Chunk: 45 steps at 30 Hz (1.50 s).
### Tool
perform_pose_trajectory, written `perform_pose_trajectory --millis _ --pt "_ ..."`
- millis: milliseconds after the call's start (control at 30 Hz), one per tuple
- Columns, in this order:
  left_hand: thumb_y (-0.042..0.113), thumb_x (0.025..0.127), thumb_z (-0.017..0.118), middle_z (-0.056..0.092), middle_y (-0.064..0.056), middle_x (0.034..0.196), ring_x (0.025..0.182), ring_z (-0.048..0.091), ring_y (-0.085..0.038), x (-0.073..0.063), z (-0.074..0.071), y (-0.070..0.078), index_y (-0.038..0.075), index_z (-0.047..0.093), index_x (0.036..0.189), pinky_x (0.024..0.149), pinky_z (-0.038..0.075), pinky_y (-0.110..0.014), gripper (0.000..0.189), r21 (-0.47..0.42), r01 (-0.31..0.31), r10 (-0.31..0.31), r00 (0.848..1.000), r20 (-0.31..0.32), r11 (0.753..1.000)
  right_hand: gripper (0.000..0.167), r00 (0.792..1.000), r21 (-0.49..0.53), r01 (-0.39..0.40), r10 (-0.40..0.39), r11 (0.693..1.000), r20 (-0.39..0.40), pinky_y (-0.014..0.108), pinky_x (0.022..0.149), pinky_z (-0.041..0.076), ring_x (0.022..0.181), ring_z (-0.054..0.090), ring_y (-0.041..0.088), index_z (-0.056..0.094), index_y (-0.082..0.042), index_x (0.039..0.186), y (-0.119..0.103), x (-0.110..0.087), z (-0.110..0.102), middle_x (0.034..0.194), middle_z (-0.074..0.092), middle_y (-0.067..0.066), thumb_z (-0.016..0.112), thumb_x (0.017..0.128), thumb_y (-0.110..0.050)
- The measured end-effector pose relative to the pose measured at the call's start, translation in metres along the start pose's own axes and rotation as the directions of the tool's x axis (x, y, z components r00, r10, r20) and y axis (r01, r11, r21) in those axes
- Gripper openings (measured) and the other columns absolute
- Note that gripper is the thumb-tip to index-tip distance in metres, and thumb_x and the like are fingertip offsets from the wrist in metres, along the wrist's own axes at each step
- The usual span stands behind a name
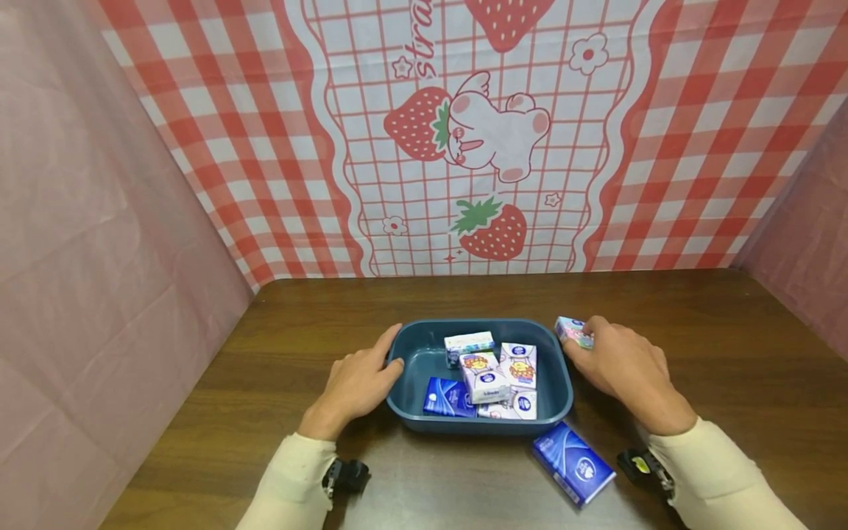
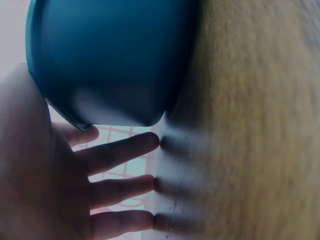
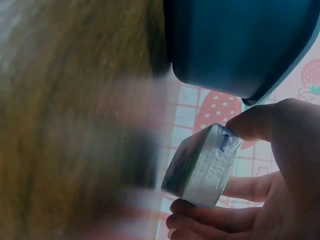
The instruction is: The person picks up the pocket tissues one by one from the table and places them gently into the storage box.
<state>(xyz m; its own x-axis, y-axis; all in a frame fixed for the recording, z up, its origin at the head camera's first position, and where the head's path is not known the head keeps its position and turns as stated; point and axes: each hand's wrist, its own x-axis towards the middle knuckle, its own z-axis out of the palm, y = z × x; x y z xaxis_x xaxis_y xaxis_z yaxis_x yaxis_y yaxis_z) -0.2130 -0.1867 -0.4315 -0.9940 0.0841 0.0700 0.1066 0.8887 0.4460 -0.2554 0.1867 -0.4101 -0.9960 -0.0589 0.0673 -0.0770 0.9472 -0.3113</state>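
Note:
My left hand [image 1: 354, 383] holds the left end of a dark blue plastic bin [image 1: 411, 425], thumb over the rim. In the left wrist view its lower fingers [image 2: 122, 189] stretch down outside the wall, with their tips at the tabletop. Off the bin's right end, my right hand [image 1: 623, 364] pinches a small pastel tissue pack [image 1: 571, 329] between thumb and fingers. The right wrist view shows that pack's clear-wrapped end. Inside the bin lie several patterned white tissue packs [image 1: 519, 364], partly stacked, and one blue tissue pack [image 1: 444, 397].
Another blue tissue pack [image 1: 573, 464] lies on the brown wooden table [image 1: 305, 302] by the bin's front right corner. A red-and-white strawberry cloth [image 1: 371, 162] hangs behind the table. Pale pink fabric [image 1: 99, 258] screens the sides.

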Motion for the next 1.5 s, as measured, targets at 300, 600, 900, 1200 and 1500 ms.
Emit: perform_pose_trajectory --millis 300,600,900,1200,1500 --pt "0.04 0.1 0.05 0.056 0.004 0.075 0.074 0.055 -0.018 -0.0001 -0.0009 0.0001 0.028 0.033 0.158 0.067 0.042 -0.036 0.062 -0.001 -0.002 0.002 1.0 0.005 1.0 0.063 0.998 0.02 0.01 -0.009 1.0 -0.059 0.06 0.067 0.047 0.088 0.059 0.039 0.057 0.001 0.125 -0.0022 -0.0015 -0.0001 0.111 0.062 0.029 0.059 0.093 -0.054" --pt "0.04 0.1 0.05 0.06 0.004 0.08 0.075 0.056 -0.017 0.0003 -0.0009 0.0 0.029 0.033 0.158 0.069 0.043 -0.037 0.062 -0.006 0.004 -0.004 1.0 0.009 1.0 0.064 0.996 0.035 -0.001 0.004 0.999 -0.09 0.062 0.069 0.047 0.09 0.058 0.039 0.057 0.0 0.126 -0.0052 -0.0025 -0.0016 0.114 0.062 0.028 0.059 0.093 -0.054" --pt "0.041 0.099 0.05 0.069 -0.001 0.112 0.08 0.057 -0.016 -0.0001 -0.0003 0.0004 0.029 0.034 0.157 0.073 0.046 -0.039 0.061 -0.007 0.005 -0.005 1.0 -0.002 1.0 0.066 0.993 0.065 0.019 -0.011 0.998 -0.118 0.06 0.07 0.048 0.091 0.059 0.039 0.057 0.0 0.126 -0.0054 -0.0031 -0.0023 0.115 0.062 0.028 0.056 0.093 -0.058" --pt "0.041 0.1 0.049 0.059 0.003 0.078 0.074 0.055 -0.017 -0.0003 -0.0002 0.0004 0.029 0.032 0.158 0.069 0.043 -0.037 0.062 -0.018 0.014 -0.013 1.0 0.016 1.0 0.072 0.993 0.137 0.036 -0.02 0.99 -0.118 0.059 0.073 0.048 0.093 0.059 0.038 0.055 -0.003 0.132 -0.0061 -0.0032 -0.0041 0.12 0.062 0.027 0.047 0.095 -0.065" --pt "0.04 0.1 0.049 0.058 0.005 0.079 0.076 0.055 -0.017 -0.0004 -0.0003 0.0002 0.029 0.032 0.158 0.069 0.043 -0.037 0.061 -0.02 0.003 -0.002 1.0 0.014 1.0 0.069 0.988 0.262 0.085 -0.047 0.961 -0.148 0.056 0.077 0.049 0.096 0.059 0.037 0.057 -0.004 0.131 -0.0064 -0.0059 -0.0043 0.121 0.062 0.025 0.047 0.097 -0.063"
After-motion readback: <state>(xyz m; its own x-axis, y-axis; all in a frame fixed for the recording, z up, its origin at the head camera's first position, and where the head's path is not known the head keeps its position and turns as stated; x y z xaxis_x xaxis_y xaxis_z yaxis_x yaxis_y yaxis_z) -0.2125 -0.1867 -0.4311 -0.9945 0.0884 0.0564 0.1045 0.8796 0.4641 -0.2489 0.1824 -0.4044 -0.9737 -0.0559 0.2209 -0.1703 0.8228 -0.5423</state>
